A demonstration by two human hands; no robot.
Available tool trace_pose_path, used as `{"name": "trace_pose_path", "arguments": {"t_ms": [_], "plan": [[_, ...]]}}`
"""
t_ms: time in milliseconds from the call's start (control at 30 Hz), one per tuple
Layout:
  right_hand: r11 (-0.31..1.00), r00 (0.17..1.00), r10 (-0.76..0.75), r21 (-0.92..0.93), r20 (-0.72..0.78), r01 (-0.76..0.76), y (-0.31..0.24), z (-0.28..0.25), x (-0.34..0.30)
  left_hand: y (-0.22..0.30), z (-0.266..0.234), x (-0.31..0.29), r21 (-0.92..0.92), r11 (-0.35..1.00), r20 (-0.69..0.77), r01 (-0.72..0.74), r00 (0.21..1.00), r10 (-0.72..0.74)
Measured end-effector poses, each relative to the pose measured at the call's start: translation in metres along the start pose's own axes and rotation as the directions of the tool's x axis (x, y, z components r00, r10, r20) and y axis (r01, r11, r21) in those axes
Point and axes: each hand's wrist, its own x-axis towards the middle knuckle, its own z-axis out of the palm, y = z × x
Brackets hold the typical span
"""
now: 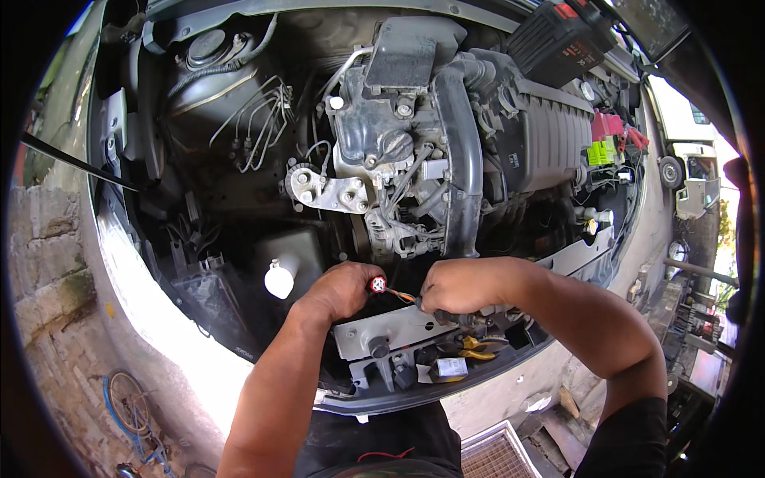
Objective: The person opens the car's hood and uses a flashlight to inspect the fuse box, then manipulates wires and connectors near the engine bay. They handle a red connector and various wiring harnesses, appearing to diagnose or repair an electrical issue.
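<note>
Over the front of an open engine bay, my left hand [341, 290] is closed with its fingertips around a small wire connector [378, 284]. Its multi-hole end, red-rimmed and whitish, faces up. Several thin coloured wires [401, 295], orange and green among them, run from the connector to my right hand [466, 285]. That hand is closed on the wires, its fingers bent and partly hidden behind the knuckles. Below both hands lies the pale metal front crossmember [386, 328]. A white reservoir cap [279, 280] sits left of my left hand.
The engine [382, 127] and a thick black air duct [460, 151] rise beyond my hands. On the front ledge lie yellow-handled pliers [476, 348] and a small white-and-blue box [449, 370]. A black-and-red case [560, 41] rests at the far right. A prop rod [80, 162] crosses the left side.
</note>
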Motion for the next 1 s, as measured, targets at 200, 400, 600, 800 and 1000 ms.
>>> {"name": "trace_pose_path", "arguments": {"t_ms": [200,400,600,800,1000], "plan": [[0.994,0.997,0.081,0.079,-0.011,-0.08,-0.008,-0.01,0.001,0.0,-0.001,0.003,0.0,1.0,-0.03,0.008,1.0,-0.008],[0.979,0.994,0.1,0.176,0.041,-0.106,-0.021,-0.019,-0.001,0.009,-0.004,0.0,0.097,0.995,-0.058,0.002,0.998,0.004],[0.914,0.992,0.044,-0.405,0.118,0.008,-0.026,-0.014,0.043,0.007,-0.001,0.003,0.171,0.985,-0.103,0.033,0.995,-0.015],[0.958,0.995,0.08,0.273,0.055,-0.092,-0.02,-0.02,0.022,0.007,-0.003,0.001,0.132,0.989,-0.096,0.065,0.994,-0.053],[0.992,0.996,-0.076,0.102,-0.042,0.08,-0.013,-0.021,0.005,0.006,-0.002,0.003,0.169,0.984,-0.112,0.055,0.993,-0.036]]}}
